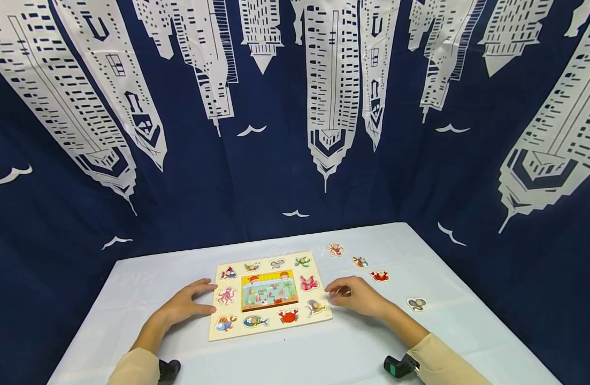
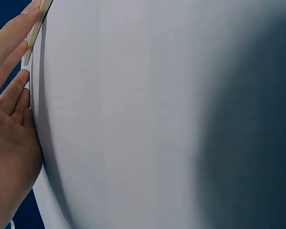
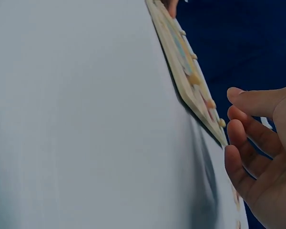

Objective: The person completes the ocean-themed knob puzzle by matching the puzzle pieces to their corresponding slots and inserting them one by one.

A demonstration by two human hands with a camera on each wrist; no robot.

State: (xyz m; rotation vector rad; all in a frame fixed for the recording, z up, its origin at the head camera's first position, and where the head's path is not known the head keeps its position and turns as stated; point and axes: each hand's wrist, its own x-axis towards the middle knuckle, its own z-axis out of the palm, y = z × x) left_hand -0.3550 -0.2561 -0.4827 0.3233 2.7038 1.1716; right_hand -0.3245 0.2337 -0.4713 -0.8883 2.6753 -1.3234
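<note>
A wooden peg puzzle board (image 1: 270, 315) with sea-animal pictures around a central aquarium scene lies on the table. My left hand (image 1: 186, 305) is at its left edge, with thumb and fingers spread and fingertips touching the edge. In the left wrist view, the left hand (image 2: 12, 124) meets a corner of the board. Just off the right edge hovers my right hand (image 1: 359, 297), loosely curled around nothing. The right wrist view shows that hand (image 3: 264, 148) near the board (image 3: 181, 86), whose small round knobs stand up from the surface.
To the right of the board lie loose puzzle pieces: an octopus (image 1: 335, 249), an orange-and-blue fish (image 1: 360, 262), a red crab (image 1: 380, 276) and a grey piece (image 1: 416, 304). A white cloth covers the table (image 1: 362, 353). Behind hangs a dark blue curtain (image 1: 275, 171) with white buildings.
</note>
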